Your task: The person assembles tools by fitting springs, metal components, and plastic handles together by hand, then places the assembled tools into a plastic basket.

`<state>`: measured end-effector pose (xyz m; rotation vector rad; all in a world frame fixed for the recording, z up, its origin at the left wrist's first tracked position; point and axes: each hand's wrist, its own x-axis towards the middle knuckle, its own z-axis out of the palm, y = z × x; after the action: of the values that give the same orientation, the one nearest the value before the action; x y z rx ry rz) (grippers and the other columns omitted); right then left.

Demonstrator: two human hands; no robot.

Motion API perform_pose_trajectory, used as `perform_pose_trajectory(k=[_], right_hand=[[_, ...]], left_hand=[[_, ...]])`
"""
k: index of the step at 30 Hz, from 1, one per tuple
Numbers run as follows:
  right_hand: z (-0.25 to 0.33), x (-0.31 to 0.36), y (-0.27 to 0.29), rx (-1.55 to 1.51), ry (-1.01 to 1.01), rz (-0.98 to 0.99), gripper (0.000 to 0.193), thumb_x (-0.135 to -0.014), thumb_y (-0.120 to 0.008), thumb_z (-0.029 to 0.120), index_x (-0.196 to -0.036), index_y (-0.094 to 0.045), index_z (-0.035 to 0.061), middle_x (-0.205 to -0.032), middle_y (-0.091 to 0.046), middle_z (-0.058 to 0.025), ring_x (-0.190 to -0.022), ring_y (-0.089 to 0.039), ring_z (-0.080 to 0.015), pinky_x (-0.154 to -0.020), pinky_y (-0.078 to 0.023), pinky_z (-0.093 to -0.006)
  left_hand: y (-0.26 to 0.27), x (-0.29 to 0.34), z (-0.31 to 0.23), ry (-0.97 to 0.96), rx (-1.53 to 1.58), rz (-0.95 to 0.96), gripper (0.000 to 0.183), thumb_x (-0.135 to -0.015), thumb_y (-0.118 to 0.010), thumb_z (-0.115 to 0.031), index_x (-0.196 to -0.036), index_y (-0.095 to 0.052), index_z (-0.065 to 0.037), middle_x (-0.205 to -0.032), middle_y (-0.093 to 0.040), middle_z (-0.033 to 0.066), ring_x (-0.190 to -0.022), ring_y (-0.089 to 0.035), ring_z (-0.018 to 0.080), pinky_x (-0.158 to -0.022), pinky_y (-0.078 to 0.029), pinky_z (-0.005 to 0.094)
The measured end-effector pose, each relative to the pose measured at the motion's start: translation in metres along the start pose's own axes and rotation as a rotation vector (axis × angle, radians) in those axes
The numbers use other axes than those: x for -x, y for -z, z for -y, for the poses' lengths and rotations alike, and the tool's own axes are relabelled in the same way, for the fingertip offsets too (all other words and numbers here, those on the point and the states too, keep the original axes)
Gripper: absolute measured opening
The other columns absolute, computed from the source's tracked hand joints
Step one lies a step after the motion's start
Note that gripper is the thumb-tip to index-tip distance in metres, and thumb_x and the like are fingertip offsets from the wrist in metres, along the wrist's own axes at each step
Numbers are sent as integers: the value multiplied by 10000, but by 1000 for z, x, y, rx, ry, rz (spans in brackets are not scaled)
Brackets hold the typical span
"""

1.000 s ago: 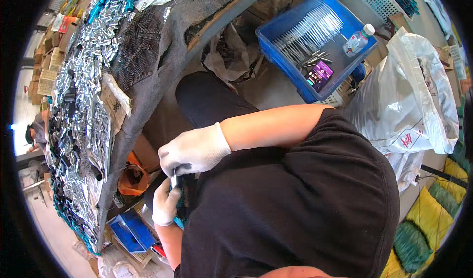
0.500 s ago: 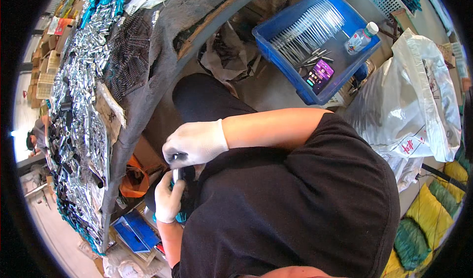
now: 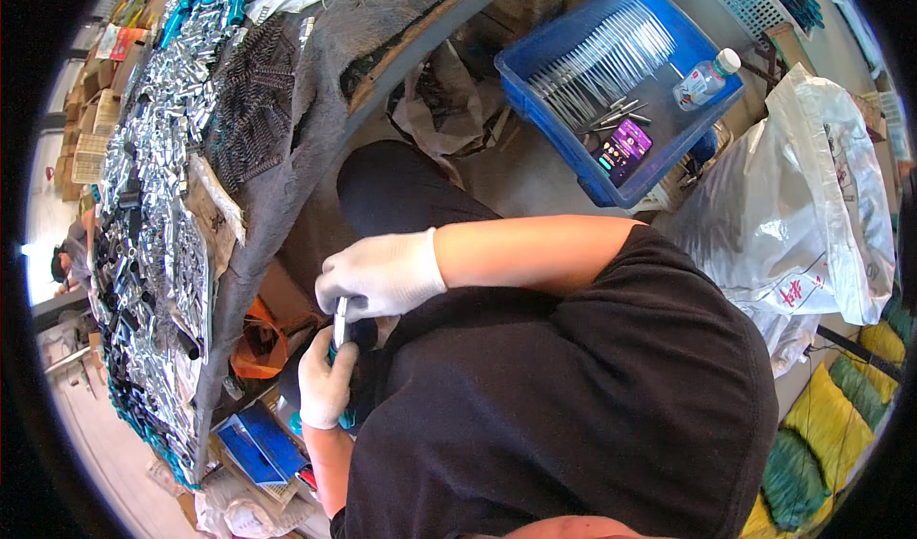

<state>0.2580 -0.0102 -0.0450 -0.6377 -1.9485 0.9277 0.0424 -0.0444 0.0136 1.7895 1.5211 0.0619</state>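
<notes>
Fingers of the right hand (image 3: 382, 273) are pinching a metal strip (image 3: 340, 320), steadying it upright. Below them, the left hand (image 3: 325, 384) is gripping a teal tool (image 3: 334, 355), bracing it.

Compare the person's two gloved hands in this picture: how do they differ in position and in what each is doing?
The right hand lies higher in the head view, knuckles up, its bare forearm running off to the right; the left hand sits below it, the forearm coming up from the lower edge. The right hand pinches the top of a slim silver metal piece; the left hand wraps a teal-handled part lower down. Both wear white gloves.
</notes>
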Motion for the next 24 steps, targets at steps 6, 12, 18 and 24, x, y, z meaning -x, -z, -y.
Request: perform_pose_trajectory(k=[6,12,18,24], right_hand=[[4,2,1,39,-256,67,240,-877,-596,277,-956,-639,55,-845,-640,-156,-813,-639,-337,-714,-500,-418],[15,-6,7,22,-425,137,197,-839,-631,230,-932,-643,56,-849,-629,-148,-840,-631,-344,-714,-498,-413],[6,-6,-4,35,-211,76,240,-851,-623,264,-974,-639,58,-841,-654,-153,-810,-644,-334,-720,-495,-420],[3,-1,-11,-22,-256,64,229,-851,-629,268,-935,-645,55,-816,-662,-153,-780,-647,-334,-708,-499,-412]], left_hand=[[5,0,0,-5,-8,32,344,-801,-601,-204,-1055,-611,28,-752,-618,128,-683,-582,187,-674,-463,319],[6,1,7,-59,-16,17,348,-802,-599,-208,-1058,-610,28,-778,-627,142,-725,-597,207,-708,-466,333],[7,0,15,-55,-13,17,344,-799,-595,-203,-1058,-611,22,-785,-627,151,-739,-603,218,-721,-466,339],[6,0,10,-77,-35,80,331,-821,-554,-179,-1065,-588,43,-838,-591,97,-794,-543,163,-755,-438,304]])
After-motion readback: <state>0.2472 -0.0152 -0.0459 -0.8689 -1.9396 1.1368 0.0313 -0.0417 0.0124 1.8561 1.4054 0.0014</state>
